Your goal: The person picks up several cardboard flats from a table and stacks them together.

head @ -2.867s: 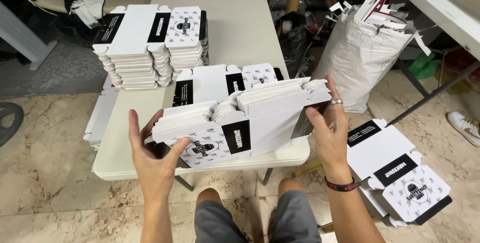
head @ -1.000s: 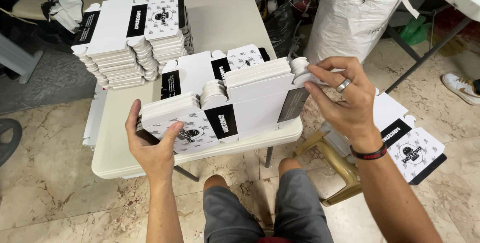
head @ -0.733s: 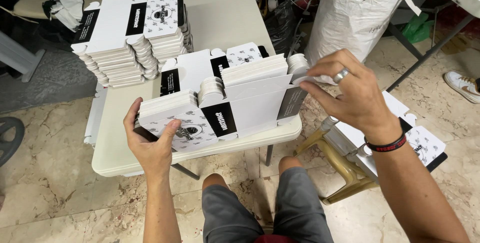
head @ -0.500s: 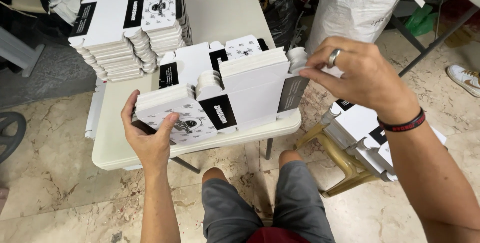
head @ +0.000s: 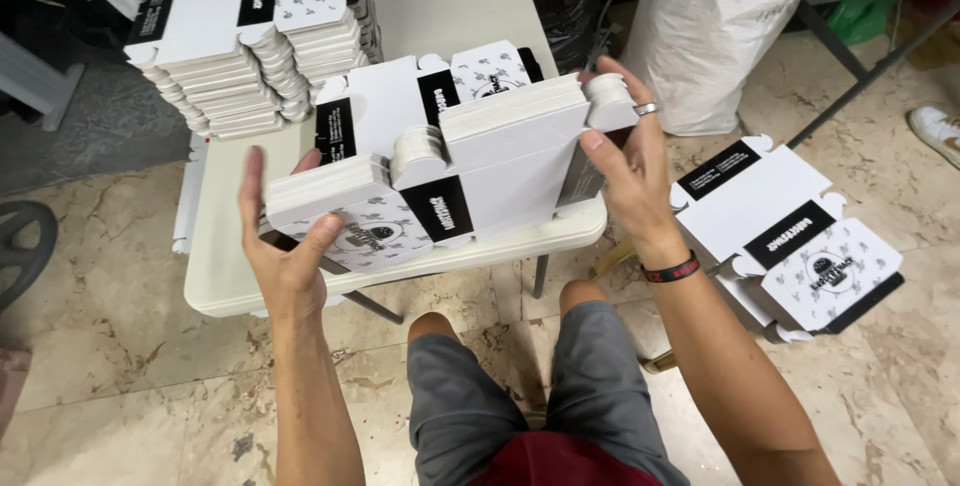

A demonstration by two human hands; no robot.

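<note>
A thick stack of flat white cartons is held over the near table edge. The left hand cups its 8 o'clock end, fingers spread; the right hand clamps the 3 o'clock end. Another carton pile stands at 11 o'clock, apart.
</note>
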